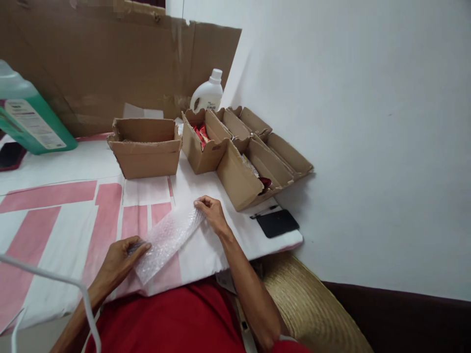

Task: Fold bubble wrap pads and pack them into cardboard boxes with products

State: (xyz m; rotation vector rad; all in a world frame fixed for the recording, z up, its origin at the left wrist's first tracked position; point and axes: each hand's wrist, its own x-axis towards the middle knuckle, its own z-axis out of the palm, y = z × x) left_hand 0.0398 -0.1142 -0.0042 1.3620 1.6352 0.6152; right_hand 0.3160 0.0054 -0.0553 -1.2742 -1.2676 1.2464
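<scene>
A sheet of clear bubble wrap (167,240) stretches between my two hands, just over the front edge of the table. My left hand (123,257) pinches its left end, with thumb on top and part of the fingers hidden. At the far right corner, my right hand (211,211) grips the sheet between thumb and fingers. Beyond the sheet stands an open cardboard box (149,157). To the right of it, a cardboard bin (202,154) holds red packets (201,135).
More cardboard bins (243,179) stand along the right wall. A black phone (277,223) and a pen (265,212) lie near the right corner. A green liquid jug (40,117) is at left, a white bottle (209,93) behind the bins. A white cable (55,275) crosses the lower left.
</scene>
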